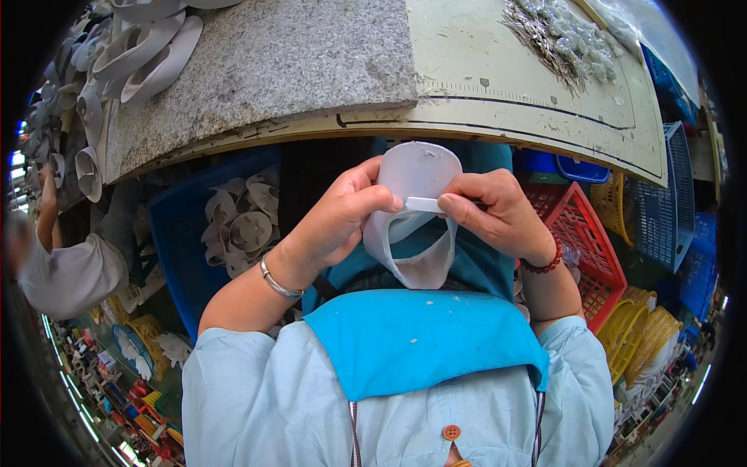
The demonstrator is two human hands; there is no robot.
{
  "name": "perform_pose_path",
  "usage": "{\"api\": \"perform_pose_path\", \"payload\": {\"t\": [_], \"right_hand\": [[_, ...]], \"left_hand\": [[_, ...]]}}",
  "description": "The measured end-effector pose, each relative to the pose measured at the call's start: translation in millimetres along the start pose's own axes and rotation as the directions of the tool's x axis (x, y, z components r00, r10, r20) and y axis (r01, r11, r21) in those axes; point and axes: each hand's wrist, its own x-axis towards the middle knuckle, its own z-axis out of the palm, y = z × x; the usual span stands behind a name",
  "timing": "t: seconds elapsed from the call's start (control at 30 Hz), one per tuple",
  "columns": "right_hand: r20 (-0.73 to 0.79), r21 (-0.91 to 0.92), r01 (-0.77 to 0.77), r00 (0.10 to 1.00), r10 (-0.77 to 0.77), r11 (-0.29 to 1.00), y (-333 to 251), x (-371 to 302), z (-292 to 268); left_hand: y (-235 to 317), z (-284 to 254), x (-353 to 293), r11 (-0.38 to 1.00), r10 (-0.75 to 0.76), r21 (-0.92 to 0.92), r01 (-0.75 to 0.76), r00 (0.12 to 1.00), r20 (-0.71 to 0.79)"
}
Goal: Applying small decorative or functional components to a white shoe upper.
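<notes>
A pale grey shoe upper [421,170], with a rounded end facing the table and an open loop towards my body, is held above my lap. Across its middle runs a narrow white strip [422,205]. My left hand [340,212] grips the upper's left side, its thumb close to the strip's left end. On the other side, my right hand [496,212] pinches the strip's right end between thumb and fingers, against the upper's edge. The fingers beneath the upper are partly hidden.
Ahead is a table with a grey stone slab [264,58] and a pile of thin scraps [564,39]. More pale uppers [163,58] lie at far left. A blue bin [175,226] and red basket [595,257] flank my lap. Another person [70,268] sits at left.
</notes>
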Motion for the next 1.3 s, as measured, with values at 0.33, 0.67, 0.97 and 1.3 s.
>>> {"api": "perform_pose_path", "payload": {"t": [0.33,0.67,0.97,1.3], "right_hand": [[-0.073,-0.133,-0.013,0.997,0.004,0.991,-1,-1,7],[-0.236,-0.349,0.029,0.965,-0.118,0.937,-5,5,24],[-0.334,-0.519,0.04,0.91,-0.245,0.854,8,8,22],[-0.152,-0.405,0.184,0.952,-0.264,0.895,11,9,35]], "left_hand": [[-8,10,0,0.969,0.174,0.185,-0.163,0.984,-0.042],[-16,5,0,0.807,0.453,0.464,-0.365,0.887,-0.091],[45,-13,-90,0.224,0.627,0.975,-0.01,0.767,-0.136],[168,-171,-76,-0.39,0.915,0.717,0.578,0.327,0.235]]}}
